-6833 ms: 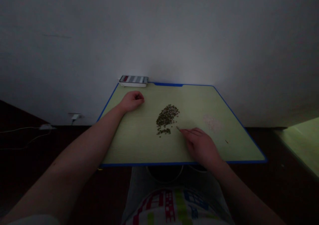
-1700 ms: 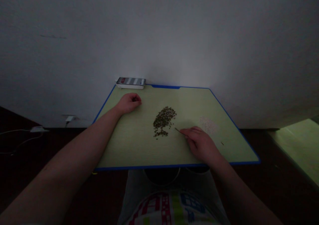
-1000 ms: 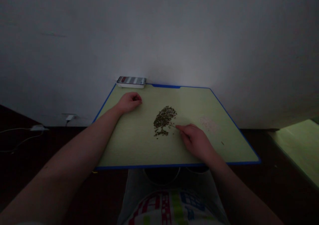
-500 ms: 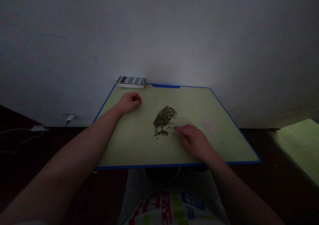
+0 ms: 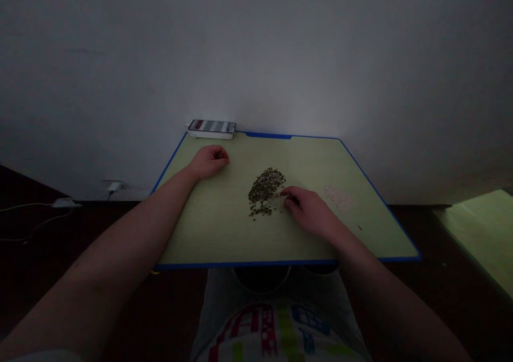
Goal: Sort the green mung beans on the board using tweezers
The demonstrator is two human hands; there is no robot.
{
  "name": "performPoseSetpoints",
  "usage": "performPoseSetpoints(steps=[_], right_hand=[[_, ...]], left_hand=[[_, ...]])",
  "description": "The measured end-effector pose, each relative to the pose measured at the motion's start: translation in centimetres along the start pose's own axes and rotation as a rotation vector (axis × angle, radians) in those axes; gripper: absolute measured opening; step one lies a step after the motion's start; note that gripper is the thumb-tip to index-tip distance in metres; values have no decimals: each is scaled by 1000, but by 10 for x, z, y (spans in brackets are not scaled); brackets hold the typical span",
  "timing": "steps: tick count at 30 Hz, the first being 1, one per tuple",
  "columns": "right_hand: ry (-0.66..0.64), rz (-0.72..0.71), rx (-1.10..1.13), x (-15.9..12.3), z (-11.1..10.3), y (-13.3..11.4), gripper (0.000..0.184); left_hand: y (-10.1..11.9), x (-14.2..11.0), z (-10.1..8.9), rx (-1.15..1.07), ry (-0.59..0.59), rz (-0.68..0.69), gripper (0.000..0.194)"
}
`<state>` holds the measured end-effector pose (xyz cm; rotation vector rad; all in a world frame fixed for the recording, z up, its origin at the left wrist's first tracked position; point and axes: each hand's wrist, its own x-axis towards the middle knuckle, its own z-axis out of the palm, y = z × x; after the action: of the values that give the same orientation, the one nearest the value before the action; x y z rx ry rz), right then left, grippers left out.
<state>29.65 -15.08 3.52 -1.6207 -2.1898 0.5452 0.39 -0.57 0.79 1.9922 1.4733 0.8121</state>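
Observation:
A heap of small dark green-brown grains or beans [image 5: 262, 185], with pale bits among them, lies mid-board, some scattered at its near edge. My right hand [image 5: 306, 207] is just right of the heap. Its fingers are pinched on a thin, pale, tweezers-like tool [image 5: 276, 197], whose tip reaches the heap's right edge; the dim light hides its exact shape. My left hand [image 5: 209, 161] rests on the board at the upper left, apart from the heap, its fingers curled closed with nothing visible in them.
The pale yellow-green board [image 5: 216, 233] has a blue rim. A spread of whitish grains [image 5: 339, 198] lies right of my right hand, with a small brown sliver [image 5: 359, 227] nearer me. A phone [image 5: 212, 126] sits on a white box [image 5: 210, 135] at the back left, by the wall.
My right hand has moved slightly up, and the thin tool's tip is now against the heap's right edge. My left hand stays in place; the view has shifted a little.

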Motion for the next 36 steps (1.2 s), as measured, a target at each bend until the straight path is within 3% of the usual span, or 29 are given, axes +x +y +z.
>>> performPoseSetpoints(steps=[12,36], right_hand=[[-96,23,-110,-9,-5,-2,31],[-67,46,-91,-27,-4,-1,28]], left_hand=[[-4,1,1,-14,-10,1,18],[-4,2,1,-5,-6,11,19]])
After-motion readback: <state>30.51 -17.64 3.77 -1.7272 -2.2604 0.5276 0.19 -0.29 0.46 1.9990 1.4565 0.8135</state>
